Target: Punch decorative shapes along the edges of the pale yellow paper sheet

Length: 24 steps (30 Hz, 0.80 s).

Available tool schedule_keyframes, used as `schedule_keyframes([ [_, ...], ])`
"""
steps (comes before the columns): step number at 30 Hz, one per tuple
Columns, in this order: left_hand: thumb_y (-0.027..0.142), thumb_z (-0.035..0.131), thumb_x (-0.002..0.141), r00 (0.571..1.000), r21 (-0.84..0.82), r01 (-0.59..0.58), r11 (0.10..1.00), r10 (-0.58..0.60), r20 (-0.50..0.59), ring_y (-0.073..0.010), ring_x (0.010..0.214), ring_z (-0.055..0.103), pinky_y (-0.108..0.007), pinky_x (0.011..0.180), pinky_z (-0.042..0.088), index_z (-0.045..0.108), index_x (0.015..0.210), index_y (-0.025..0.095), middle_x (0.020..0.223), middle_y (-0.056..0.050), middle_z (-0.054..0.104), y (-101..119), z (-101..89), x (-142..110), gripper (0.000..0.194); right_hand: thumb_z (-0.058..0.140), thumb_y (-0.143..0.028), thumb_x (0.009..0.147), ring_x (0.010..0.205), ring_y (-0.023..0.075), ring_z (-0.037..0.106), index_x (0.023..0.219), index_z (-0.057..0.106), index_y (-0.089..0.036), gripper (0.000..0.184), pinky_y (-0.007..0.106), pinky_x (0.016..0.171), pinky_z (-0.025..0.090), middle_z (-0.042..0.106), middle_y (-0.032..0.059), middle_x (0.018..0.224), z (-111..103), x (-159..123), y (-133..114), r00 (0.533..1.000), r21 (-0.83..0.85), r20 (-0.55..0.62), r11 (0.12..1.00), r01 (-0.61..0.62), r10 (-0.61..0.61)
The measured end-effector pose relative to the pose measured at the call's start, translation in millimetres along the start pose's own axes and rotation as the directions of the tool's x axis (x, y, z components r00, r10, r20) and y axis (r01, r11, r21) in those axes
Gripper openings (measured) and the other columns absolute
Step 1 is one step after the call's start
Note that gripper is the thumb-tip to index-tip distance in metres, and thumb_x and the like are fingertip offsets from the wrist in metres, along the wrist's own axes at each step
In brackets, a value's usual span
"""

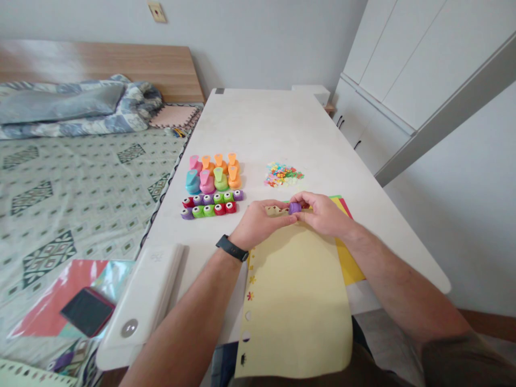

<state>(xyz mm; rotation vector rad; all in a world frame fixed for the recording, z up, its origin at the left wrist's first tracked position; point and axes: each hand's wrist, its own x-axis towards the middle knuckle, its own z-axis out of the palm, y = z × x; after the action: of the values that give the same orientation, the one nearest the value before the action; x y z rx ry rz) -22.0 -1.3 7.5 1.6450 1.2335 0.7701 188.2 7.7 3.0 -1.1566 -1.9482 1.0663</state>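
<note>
At the far edge of the yellow paper, the left hand pinches the paper, its fingers by the small purple punch. The right hand pinches that punch. Farther off, paper bits lie on the white worktop.

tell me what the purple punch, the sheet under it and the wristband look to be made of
Purple punch: probably plastic, going by its smooth, evenly coloured body.
Pale yellow sheet: matte paper or thin card, with cut-out shapes along its edge and a gently curved lower end.
Black wristband: perhaps rubber or silicone, dark and smooth, though fabric can't be ruled out.
</note>
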Motion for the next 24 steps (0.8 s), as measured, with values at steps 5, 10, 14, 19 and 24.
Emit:
schedule_keyframes([
  [5, 0.057, 0.079, 0.071, 1.0, 0.023, -0.022, 1.0, 0.022, -0.016, -0.0235, 0.087, 0.069, -0.034, 0.082, 0.052, 0.078, 0.105, 0.019, 0.09, -0.006, 0.077, -4.4, 1.7, 0.6, 0.051, 0.067, -0.019, 0.08, 0.089, 0.0187, 0.066, 0.099, 0.067, -0.02, 0.019, 0.032, 0.084, 0.049, 0.073, 0.0036, 0.095, 1.3, 0.7, -0.1, 1.0, -0.028, -0.007, 1.0, 0.001, -0.001],
  [10, 0.057, 0.078, 0.072, 1.0, 0.016, -0.018, 1.0, 0.019, -0.025, -0.0223, 0.084, 0.068, -0.033, 0.08, 0.052, 0.078, 0.104, 0.019, 0.087, -0.005, 0.076, -6.5, 2.9, 0.2, 0.05, 0.067, -0.019, 0.08, 0.088, 0.0187, 0.066, 0.099, 0.067, -0.02, 0.019, 0.033, 0.083, 0.049, 0.072, 0.0037, 0.096, 2.1, 1.3, 0.1, 1.0, -0.003, -0.008, 1.0, -0.012, 0.012],
  [14, 0.058, 0.078, 0.072, 1.0, -0.005, 0.016, 1.0, -0.016, 0.0, -0.0228, 0.087, 0.069, -0.032, 0.08, 0.053, 0.077, 0.11, 0.02, 0.094, -0.005, 0.077, -4.2, 1.6, -1.9, 0.053, 0.066, -0.018, 0.08, 0.09, 0.0187, 0.065, 0.1, 0.066, -0.02, 0.021, 0.033, 0.085, 0.049, 0.072, 0.0037, 0.097, 1.8, 0.3, -0.6, 1.0, 0.0, -0.011, 1.0, 0.006, -0.006],
  [19, 0.055, 0.079, 0.072, 1.0, -0.029, 0.004, 1.0, -0.004, 0.016, -0.0238, 0.096, 0.07, -0.033, 0.084, 0.053, 0.076, 0.112, 0.021, 0.104, -0.006, 0.077, -1.6, -2.4, -3.3, 0.053, 0.067, -0.02, 0.08, 0.088, 0.0185, 0.064, 0.103, 0.066, -0.02, 0.022, 0.033, 0.084, 0.048, 0.071, 0.0036, 0.096, -0.7, -0.8, -0.3, 1.0, -0.031, -0.005, 0.999, 0.03, -0.03],
  [24, 0.053, 0.072, 0.081, 0.998, -0.091, 0.053, 0.994, -0.05, 0.035, -0.0228, 0.087, 0.071, -0.031, 0.073, 0.055, 0.076, 0.11, 0.019, 0.1, -0.008, 0.077, -4.2, -4.7, -3.6, 0.045, 0.068, -0.026, 0.083, 0.089, 0.019, 0.063, 0.109, 0.067, -0.021, 0.027, 0.032, 0.083, 0.048, 0.071, 0.0036, 0.098, -4.8, -0.8, 1.6, 0.999, -0.028, -0.038, 1.0, 0.013, -0.015],
])
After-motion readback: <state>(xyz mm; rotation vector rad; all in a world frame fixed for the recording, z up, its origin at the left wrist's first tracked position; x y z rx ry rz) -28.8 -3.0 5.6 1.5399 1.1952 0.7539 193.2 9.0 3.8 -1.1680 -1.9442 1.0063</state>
